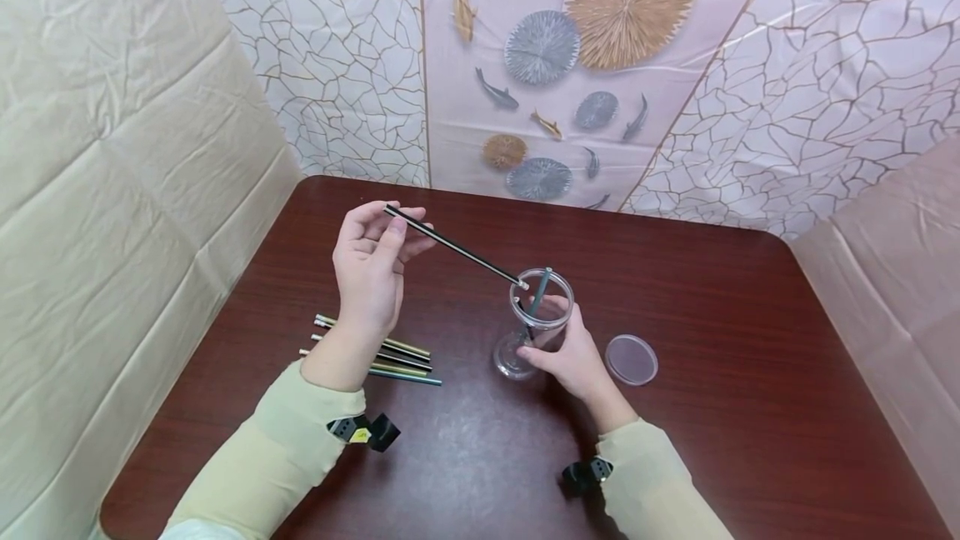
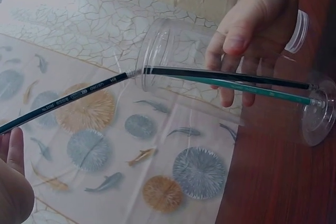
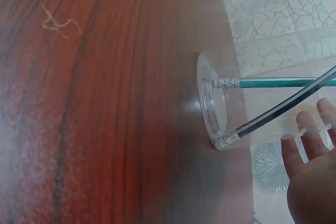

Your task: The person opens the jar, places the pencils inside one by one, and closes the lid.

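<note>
While in left hand [image 1: 370, 271], pencil [image 1: 465, 252] at jar [image 1: 537, 327].

Left wrist feed: I read one line of print, pale on the barrel of the held dark pencil [image 2: 58, 104]. It opens with "No." and a run of digits, possibly starting 33 (too soft on my monitor to swear to the rest). Next come small characters I cannot resolve, then an oval emblem [image 2: 77, 95], then more characters. A short mark, probably a grade ending in B, sits closest to the metal end [image 2: 135, 72]. Teal pencil [image 2: 283, 96]: faint small marks along the barrel, illegible. Head feed: yellow label [image 1: 361, 435] on the black wrist unit [image 1: 347, 428] at the left sleeve [image 1: 277, 444] carries a dark mark, too small to read.
</note>
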`<state>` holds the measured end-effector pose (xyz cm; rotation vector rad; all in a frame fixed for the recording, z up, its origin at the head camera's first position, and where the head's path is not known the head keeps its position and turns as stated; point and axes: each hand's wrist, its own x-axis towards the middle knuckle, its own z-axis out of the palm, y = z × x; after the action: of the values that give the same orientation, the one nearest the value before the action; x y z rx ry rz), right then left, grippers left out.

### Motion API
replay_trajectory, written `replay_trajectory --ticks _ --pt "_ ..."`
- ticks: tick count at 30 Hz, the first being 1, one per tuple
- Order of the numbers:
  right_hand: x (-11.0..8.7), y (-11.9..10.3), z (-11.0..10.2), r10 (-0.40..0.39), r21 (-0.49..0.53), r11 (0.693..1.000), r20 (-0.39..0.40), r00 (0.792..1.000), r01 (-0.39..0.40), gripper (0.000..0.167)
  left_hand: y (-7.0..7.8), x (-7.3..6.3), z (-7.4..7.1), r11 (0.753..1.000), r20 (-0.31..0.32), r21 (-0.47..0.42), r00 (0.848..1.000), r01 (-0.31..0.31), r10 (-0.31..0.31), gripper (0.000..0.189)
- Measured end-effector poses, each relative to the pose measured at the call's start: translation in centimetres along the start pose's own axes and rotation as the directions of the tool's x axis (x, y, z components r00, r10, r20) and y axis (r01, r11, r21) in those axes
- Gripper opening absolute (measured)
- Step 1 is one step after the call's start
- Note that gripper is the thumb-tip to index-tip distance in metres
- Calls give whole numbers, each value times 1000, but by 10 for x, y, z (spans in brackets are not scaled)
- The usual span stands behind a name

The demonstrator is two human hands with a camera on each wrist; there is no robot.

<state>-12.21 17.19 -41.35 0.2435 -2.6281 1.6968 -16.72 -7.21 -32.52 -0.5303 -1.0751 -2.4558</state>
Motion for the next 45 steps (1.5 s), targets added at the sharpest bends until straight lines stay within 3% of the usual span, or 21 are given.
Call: replay_trajectory --ticks 11,17,20,28,32,38,45 --pt "-1 0 1 6 6 1000 -5 1000 -6 77 -9 -6 4 991 93 128 995 -33 21 28" --pt "-1 1 1 2 16 1000 -2 1000 -2 77 -15 -10 7 978 172 187 983 -91 59 26" --pt "-1 1 1 -4 18 1000 -3 1000 4 76 -19 -12 9 962 226 238 971 -136 81 15" --pt "-1 2 1 -10 33 999 -3 1000 10 76 -24 -18 19 893 343 373 932 -253 121 20" --pt "-2 2 2 2 22 1000 -15 1000 -2 77 -28 -19 22 900 346 374 934 -223 87 21" --pt "-2 1 2 -44 23 999 -35 998 45 76 -36 -21 22 934 312 340 950 -107 -5 20" --pt "-1 3 3 -68 47 996 -36 997 70 75 -44 -21 24 936 270 352 957 8 -109 19"
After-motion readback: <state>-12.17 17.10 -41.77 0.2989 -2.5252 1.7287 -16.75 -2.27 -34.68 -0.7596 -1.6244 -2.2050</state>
